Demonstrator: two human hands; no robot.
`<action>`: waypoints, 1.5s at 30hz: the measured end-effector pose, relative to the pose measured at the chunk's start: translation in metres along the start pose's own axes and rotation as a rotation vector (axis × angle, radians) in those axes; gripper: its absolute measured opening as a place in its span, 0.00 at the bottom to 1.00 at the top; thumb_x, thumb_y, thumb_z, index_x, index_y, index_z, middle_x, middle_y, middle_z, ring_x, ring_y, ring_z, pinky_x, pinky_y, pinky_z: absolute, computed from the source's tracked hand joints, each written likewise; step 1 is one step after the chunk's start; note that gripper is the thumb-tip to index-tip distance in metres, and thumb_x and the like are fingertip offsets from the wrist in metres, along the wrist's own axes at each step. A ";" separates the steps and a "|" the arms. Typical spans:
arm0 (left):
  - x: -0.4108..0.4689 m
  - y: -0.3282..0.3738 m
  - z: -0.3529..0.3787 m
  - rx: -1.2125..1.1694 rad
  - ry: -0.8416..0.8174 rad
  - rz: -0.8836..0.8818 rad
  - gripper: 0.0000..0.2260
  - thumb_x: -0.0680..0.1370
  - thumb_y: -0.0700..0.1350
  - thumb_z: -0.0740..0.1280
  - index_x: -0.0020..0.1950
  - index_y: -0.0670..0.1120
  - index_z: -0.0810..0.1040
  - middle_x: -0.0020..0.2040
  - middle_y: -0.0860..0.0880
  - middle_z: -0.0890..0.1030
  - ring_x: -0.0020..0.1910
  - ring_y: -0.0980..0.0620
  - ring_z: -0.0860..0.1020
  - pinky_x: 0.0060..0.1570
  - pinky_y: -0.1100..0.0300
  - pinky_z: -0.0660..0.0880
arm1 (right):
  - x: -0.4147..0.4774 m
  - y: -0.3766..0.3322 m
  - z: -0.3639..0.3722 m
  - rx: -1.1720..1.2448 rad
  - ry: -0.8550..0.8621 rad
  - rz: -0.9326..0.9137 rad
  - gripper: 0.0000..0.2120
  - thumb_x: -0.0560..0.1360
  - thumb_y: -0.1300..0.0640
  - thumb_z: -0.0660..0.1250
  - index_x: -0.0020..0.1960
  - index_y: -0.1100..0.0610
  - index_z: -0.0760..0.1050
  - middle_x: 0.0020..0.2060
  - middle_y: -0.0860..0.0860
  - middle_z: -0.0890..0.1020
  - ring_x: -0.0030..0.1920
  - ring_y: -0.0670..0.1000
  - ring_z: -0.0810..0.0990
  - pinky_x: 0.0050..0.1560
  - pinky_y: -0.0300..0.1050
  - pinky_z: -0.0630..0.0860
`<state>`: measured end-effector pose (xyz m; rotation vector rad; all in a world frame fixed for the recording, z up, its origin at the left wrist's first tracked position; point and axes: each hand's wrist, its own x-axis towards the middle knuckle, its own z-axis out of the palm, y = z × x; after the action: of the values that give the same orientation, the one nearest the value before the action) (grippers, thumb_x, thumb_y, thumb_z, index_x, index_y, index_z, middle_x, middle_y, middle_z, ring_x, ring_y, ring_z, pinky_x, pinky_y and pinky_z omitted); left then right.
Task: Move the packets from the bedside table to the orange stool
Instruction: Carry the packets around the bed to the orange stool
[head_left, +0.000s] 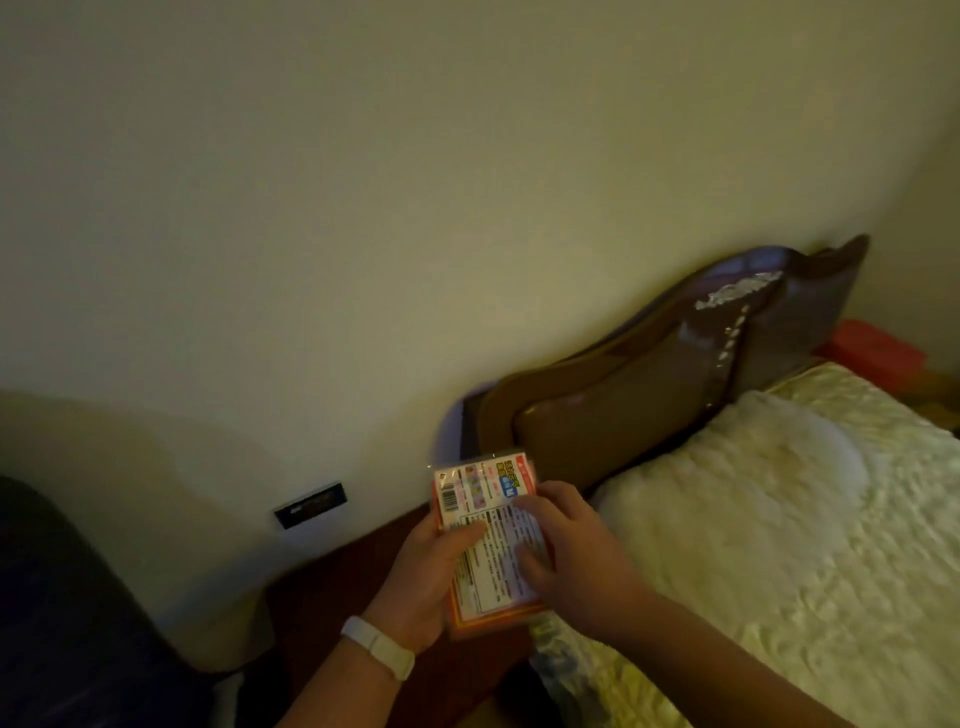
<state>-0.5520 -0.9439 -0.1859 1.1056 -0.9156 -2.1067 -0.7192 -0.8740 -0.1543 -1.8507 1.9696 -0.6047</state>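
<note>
A stack of flat packets (485, 512), orange-edged with a white printed label and a barcode, is held up in both hands above the dark brown bedside table (332, 587). My left hand (434, 582), with a white band on its wrist, grips the stack from the left and underneath, thumb across the label. My right hand (563, 556) lies over the stack's right side, fingers pressing on the label. The lower packets are mostly hidden by my hands. No orange stool is in view.
A bed (779, 545) with a pale quilted cover and a white fluffy pillow (737, 467) fills the right. Its brown padded headboard (649, 374) leans on the cream wall. A wall socket (310, 505) sits at left. A dark rounded object (62, 597) stands bottom left, something red (872, 348) beyond the bed.
</note>
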 end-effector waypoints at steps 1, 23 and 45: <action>-0.001 -0.002 0.010 0.016 -0.033 -0.002 0.13 0.80 0.36 0.62 0.62 0.46 0.78 0.53 0.41 0.85 0.52 0.41 0.84 0.50 0.46 0.80 | -0.009 0.004 -0.006 -0.012 0.015 0.023 0.23 0.76 0.46 0.62 0.70 0.46 0.65 0.69 0.46 0.63 0.65 0.48 0.69 0.63 0.43 0.70; -0.160 -0.191 0.334 0.363 -0.743 -0.228 0.12 0.79 0.34 0.60 0.61 0.39 0.77 0.55 0.34 0.83 0.57 0.33 0.80 0.59 0.35 0.74 | -0.424 0.093 -0.134 0.018 0.603 0.744 0.22 0.77 0.47 0.63 0.70 0.47 0.66 0.66 0.45 0.64 0.55 0.48 0.75 0.51 0.41 0.77; -0.476 -0.449 0.504 0.735 -1.313 -0.533 0.12 0.78 0.34 0.62 0.59 0.37 0.79 0.53 0.34 0.84 0.46 0.37 0.84 0.43 0.45 0.81 | -0.846 0.041 -0.113 -0.035 1.065 1.371 0.24 0.75 0.47 0.63 0.69 0.52 0.67 0.65 0.50 0.68 0.64 0.51 0.69 0.63 0.47 0.69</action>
<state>-0.8317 -0.1704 -0.1096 0.0099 -2.3037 -3.0250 -0.7567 -0.0219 -0.1015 0.3145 3.1230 -1.0792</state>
